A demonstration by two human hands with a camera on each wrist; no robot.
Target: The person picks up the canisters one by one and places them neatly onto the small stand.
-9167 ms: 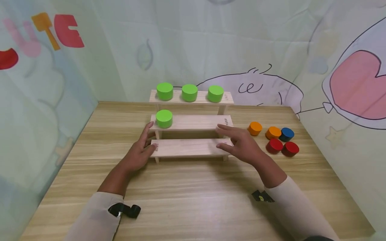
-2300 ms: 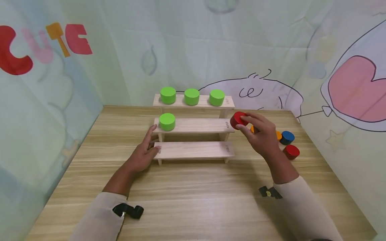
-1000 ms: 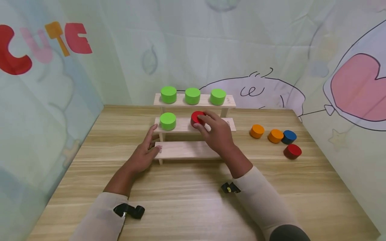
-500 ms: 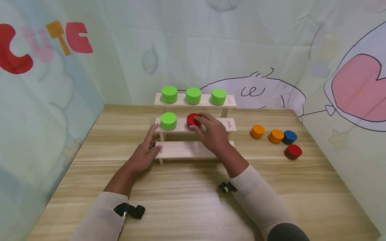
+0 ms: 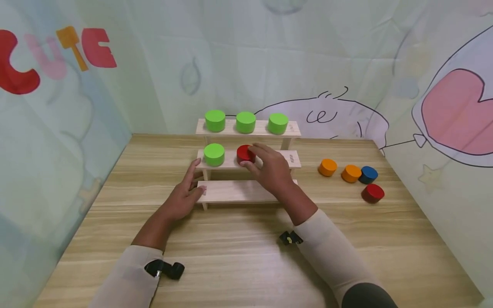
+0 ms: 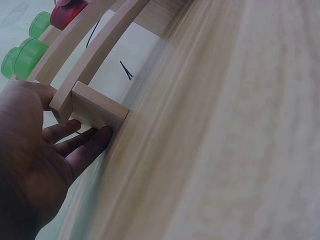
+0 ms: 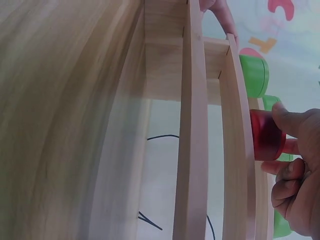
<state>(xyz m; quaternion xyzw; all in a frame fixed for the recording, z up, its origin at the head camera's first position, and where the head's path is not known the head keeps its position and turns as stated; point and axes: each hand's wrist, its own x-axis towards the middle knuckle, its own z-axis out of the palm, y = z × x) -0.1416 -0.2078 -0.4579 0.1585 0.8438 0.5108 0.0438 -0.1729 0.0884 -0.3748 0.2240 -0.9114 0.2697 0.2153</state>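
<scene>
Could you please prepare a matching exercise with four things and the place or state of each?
1. left hand
2. right hand
3. blue disc
4. row of three green discs

A. on the table, beside an orange disc
B. on the top shelf
C. touching the stand's left end
D. holding a red disc

Pairs: 1-C, 2-D, 3-A, 4-B

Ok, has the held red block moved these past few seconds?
Yes: the red block went left along the middle shelf, from right end to about centre.
</scene>
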